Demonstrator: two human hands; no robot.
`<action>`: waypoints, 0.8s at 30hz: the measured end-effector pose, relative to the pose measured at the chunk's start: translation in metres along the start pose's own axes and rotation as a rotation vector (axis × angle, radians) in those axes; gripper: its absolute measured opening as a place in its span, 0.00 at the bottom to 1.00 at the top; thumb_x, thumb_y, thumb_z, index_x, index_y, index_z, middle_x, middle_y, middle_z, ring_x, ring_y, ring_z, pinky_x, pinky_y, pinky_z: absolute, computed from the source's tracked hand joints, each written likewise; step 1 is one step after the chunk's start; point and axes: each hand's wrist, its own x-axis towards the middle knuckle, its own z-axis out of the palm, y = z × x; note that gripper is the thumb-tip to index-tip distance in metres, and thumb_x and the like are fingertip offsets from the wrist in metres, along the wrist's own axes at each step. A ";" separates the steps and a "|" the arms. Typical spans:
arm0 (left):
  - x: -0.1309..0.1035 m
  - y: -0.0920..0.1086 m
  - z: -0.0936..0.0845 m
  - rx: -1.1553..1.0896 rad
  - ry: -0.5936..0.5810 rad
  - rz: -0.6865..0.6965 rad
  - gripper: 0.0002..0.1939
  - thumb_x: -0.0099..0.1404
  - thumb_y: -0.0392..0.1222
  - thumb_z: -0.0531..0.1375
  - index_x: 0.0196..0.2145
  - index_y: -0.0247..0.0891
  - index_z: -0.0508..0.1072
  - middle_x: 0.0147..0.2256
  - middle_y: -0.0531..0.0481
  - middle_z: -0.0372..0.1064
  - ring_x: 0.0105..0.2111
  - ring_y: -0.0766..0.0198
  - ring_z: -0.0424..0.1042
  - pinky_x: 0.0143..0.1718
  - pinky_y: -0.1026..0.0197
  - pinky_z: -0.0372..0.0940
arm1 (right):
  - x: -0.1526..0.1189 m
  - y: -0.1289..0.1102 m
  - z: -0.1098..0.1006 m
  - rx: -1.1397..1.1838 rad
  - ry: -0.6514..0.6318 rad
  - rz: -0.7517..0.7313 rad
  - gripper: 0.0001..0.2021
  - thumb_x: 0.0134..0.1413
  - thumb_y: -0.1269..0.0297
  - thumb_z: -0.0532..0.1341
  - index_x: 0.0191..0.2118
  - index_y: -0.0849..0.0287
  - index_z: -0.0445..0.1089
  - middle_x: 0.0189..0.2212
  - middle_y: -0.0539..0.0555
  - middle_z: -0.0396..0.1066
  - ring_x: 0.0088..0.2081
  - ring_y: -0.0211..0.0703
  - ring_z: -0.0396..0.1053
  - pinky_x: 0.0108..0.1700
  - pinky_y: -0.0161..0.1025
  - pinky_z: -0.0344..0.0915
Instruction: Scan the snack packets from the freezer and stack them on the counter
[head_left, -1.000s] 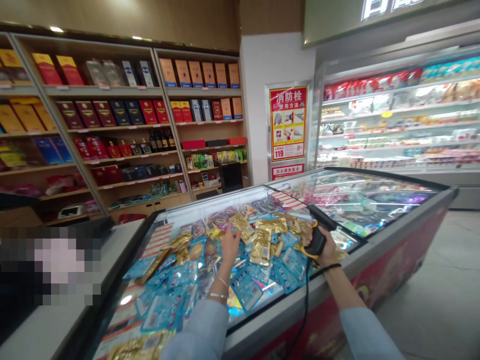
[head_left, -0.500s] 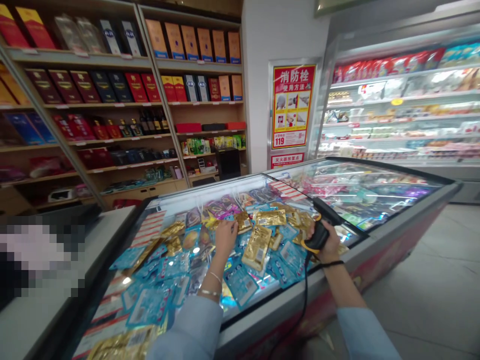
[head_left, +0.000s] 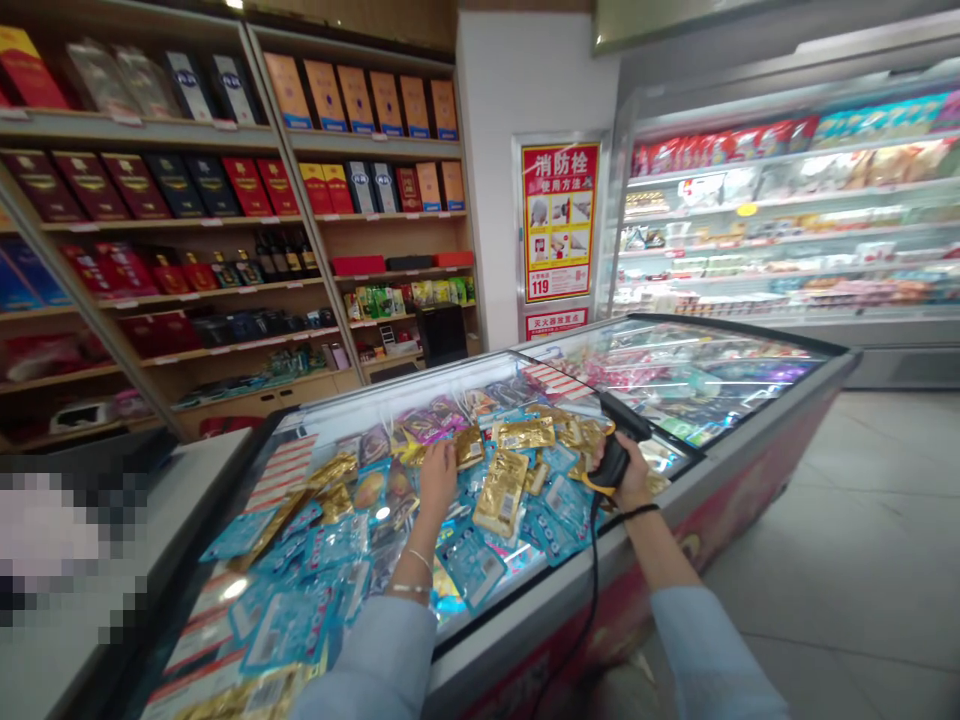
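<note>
My left hand (head_left: pixel 437 478) is over the pile on the freezer's glass top, its fingers bunched together and pointing down. Beside the fingertips lies a gold packet (head_left: pixel 469 448); whatever the fingers pinch is hidden. A black-and-yellow barcode scanner (head_left: pixel 609 464) is gripped in my right hand (head_left: pixel 634 474), close to the freezer's front edge, and its black cord hangs down. Between my hands, a gold packet with a barcode label (head_left: pixel 501 492) rests on several blue packets. One blue packet (head_left: pixel 471 565) lies nearer to me, by the front edge.
The chest freezer (head_left: pixel 750 455) runs back to the right, its far half covered by glass. Left of it stands a pale counter (head_left: pixel 176 510). Behind are wooden shelves (head_left: pixel 187 130) of boxes and bottles, a red fire-hydrant sign (head_left: pixel 561 222) and a lit refrigerated display (head_left: pixel 750 260).
The view has turned slightly right, so the scene sits further left. My left hand's fingers have shifted a little over the pile. The scanner stays in my right hand.
</note>
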 end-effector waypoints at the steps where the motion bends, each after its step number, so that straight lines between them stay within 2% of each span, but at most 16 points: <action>1: 0.000 0.001 0.000 0.002 0.002 0.001 0.09 0.66 0.38 0.56 0.37 0.40 0.77 0.40 0.42 0.75 0.45 0.52 0.73 0.53 0.49 0.64 | 0.000 0.000 0.001 0.004 0.004 0.006 0.17 0.40 0.47 0.68 0.30 0.54 0.66 0.15 0.46 0.65 0.18 0.43 0.67 0.18 0.38 0.64; 4: -0.001 0.009 -0.002 0.060 0.010 -0.005 0.10 0.67 0.37 0.55 0.37 0.39 0.77 0.41 0.40 0.75 0.45 0.51 0.73 0.53 0.49 0.63 | -0.001 0.000 0.002 0.024 0.008 0.015 0.17 0.39 0.48 0.68 0.29 0.54 0.66 0.15 0.46 0.64 0.19 0.44 0.69 0.19 0.38 0.66; 9: -0.006 0.032 -0.009 0.214 0.055 -0.023 0.10 0.67 0.39 0.57 0.40 0.38 0.78 0.44 0.40 0.75 0.50 0.49 0.71 0.58 0.45 0.57 | -0.001 -0.001 0.000 0.005 -0.051 0.026 0.17 0.39 0.50 0.69 0.30 0.54 0.66 0.15 0.45 0.64 0.16 0.39 0.63 0.18 0.37 0.64; 13: 0.003 0.047 -0.033 0.229 0.099 0.014 0.11 0.69 0.39 0.55 0.42 0.39 0.78 0.45 0.43 0.75 0.51 0.53 0.71 0.58 0.47 0.59 | -0.005 -0.005 0.008 0.008 -0.115 0.046 0.16 0.39 0.51 0.69 0.31 0.54 0.68 0.16 0.45 0.65 0.16 0.38 0.63 0.18 0.35 0.64; 16: 0.015 0.055 -0.068 0.254 0.122 0.038 0.12 0.68 0.38 0.55 0.42 0.39 0.78 0.45 0.44 0.76 0.49 0.55 0.71 0.56 0.51 0.61 | -0.013 -0.005 0.030 0.005 -0.213 0.000 0.15 0.41 0.51 0.67 0.34 0.53 0.69 0.16 0.46 0.65 0.16 0.39 0.63 0.18 0.35 0.64; 19: 0.024 0.055 -0.115 0.283 0.164 0.030 0.12 0.67 0.39 0.56 0.42 0.40 0.78 0.44 0.45 0.76 0.47 0.57 0.73 0.53 0.53 0.64 | -0.026 0.001 0.071 0.010 -0.339 -0.035 0.15 0.45 0.51 0.66 0.36 0.54 0.69 0.16 0.46 0.65 0.16 0.40 0.64 0.18 0.36 0.64; 21: 0.024 0.048 -0.152 0.296 0.215 0.013 0.12 0.67 0.40 0.55 0.41 0.40 0.78 0.43 0.46 0.76 0.46 0.58 0.73 0.52 0.54 0.64 | -0.036 0.006 0.104 0.034 -0.414 -0.027 0.14 0.47 0.51 0.65 0.36 0.55 0.68 0.16 0.46 0.65 0.16 0.40 0.64 0.17 0.36 0.64; 24: 0.014 0.027 -0.211 0.338 0.305 -0.021 0.13 0.69 0.43 0.54 0.40 0.39 0.78 0.42 0.46 0.76 0.44 0.58 0.73 0.52 0.55 0.64 | -0.053 0.019 0.154 0.079 -0.517 0.033 0.14 0.50 0.52 0.64 0.38 0.55 0.68 0.16 0.45 0.65 0.15 0.39 0.65 0.17 0.34 0.63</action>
